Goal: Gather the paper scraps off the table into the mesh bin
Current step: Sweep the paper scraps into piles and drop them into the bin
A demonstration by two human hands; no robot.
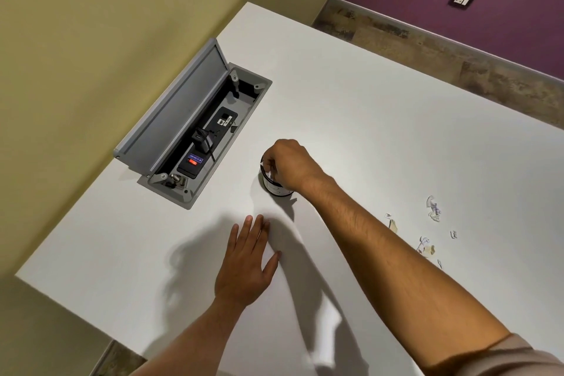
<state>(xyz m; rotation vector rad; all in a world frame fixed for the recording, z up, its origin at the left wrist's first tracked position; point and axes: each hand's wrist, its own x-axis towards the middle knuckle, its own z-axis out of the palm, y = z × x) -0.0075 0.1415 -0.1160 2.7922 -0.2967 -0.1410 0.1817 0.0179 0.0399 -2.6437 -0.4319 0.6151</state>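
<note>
**A:** Why is the right hand (pixel 285 162) up at the bin (pixel 276 185) rather than out by the scraps (pixel 427 229)?

**B:** My guess is it's dropping something in. The fingers are curled down over the bin's mouth, bunched at the rim, and there's a bit of white under the fingertips. I can't tell whether that is a scrap being pinched or paper already inside.

**A:** So is it gripping or not?

**B:** Curled, certainly. Gripping what, I can't say; the back of the hand hides the fingertips.

**A:** And the bin itself?

**B:** Small, dark, upright on the bench (pixel 381 101), just right of the open socket box (pixel 201 137). It stands well apart from the litter, which I'd say is why the right arm stretches long and diagonal across the bench, wrist bent down.

**A:** The left hand (pixel 248 262)?

**B:** Flat, fingers straight and together, palm down on the bench near the front, holding nothing. It looks like a brace while the body leans forward to reach.

**A:** Where are the remaining scraps?

**B:** Scattered to the right of the forearm, several torn pieces with ink marks, some tiny. None are near the bin, so more trips seem needed, or the bin wants bringing closer.
</note>
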